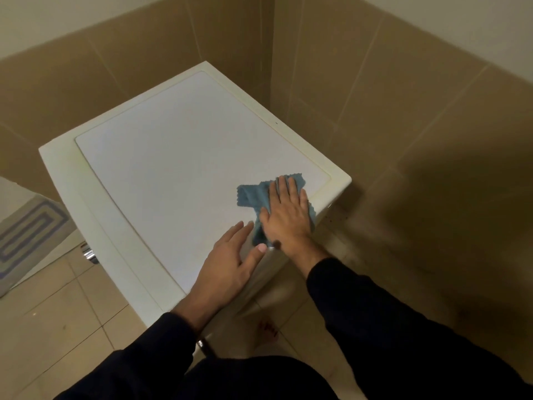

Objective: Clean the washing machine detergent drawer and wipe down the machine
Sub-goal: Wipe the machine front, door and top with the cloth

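Pressing cloth on machine top (flat palm)

The right hand covers the middle of the blue cloth, so only its edges show. The washing machine shows just its top; the front is out of sight below. The patterned mat is cut off at the left edge. A bare foot on the floor is blurred.
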Tool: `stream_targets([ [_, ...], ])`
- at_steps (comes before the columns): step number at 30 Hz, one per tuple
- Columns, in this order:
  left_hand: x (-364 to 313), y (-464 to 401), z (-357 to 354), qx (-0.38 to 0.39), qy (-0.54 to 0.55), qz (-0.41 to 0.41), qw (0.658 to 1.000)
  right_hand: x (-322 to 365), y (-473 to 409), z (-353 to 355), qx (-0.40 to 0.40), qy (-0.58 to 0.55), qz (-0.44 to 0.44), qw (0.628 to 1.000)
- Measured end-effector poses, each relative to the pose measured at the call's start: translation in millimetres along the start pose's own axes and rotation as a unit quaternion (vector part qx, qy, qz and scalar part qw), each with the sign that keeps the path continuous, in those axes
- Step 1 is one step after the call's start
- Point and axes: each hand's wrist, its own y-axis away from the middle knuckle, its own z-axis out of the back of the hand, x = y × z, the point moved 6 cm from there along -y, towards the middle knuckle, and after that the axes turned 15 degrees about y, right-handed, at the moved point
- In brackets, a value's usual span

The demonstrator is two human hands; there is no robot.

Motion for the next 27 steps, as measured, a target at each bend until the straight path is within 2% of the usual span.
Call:
stream_targets([
  [4, -3.0, -5.4, -7.2, 0.019, -0.023, -0.020, 0.999, 18.1, 35.7, -3.8, -0.002, 0.005, 0.096, 0.995],
  [8, -3.6, -11.2, -5.9, 0.025, -0.021, -0.030, 0.999, -11.5, 40.8, -11.2, -0.055, -0.010, 0.195, 0.979],
  [11, -4.2, -11.8, -5.7, 0.029, -0.030, -0.023, 0.999, -33.1, 18.2, -10.1, -0.052, 0.021, 0.123, 0.991],
  [14, -6.7, -10.4, -7.8, 0.033, -0.044, -0.002, 0.998, -31.0, -3.8, -7.0, -0.018, -0.001, 0.005, 1.000],
  [16, -10.5, -10.4, -11.7, 0.040, -0.041, -0.011, 0.998, -22.4, -5.9, -6.6, 0.006, -0.016, -0.042, 0.999],
  [17, -12.5, -10.7, -13.5, 0.043, -0.038, -0.016, 0.998, -18.9, -2.8, -7.8, 0.013, -0.019, -0.046, 0.999],
  [19, -16.0, -12.6, -17.1, 0.052, -0.034, -0.022, 0.998, -17.4, 11.8, -8.5, 0.010, -0.024, 0.000, 1.000],
  [23, -26.6, -18.8, -20.0, 0.060, -0.040, -0.038, 0.997, -45.7, 28.5, -8.2, -0.023, -0.023, 0.184, 0.982],
  [25, -30.7, -24.7, -20.6, 0.061, -0.049, -0.047, 0.996, -69.3, 9.3, -8.7, -0.022, -0.014, 0.167, 0.986],
  [27, -33.5, -30.4, -22.6, 0.066, -0.070, -0.043, 0.994, -82.8, -15.7, -10.4, 0.001, -0.027, 0.084, 0.996],
])
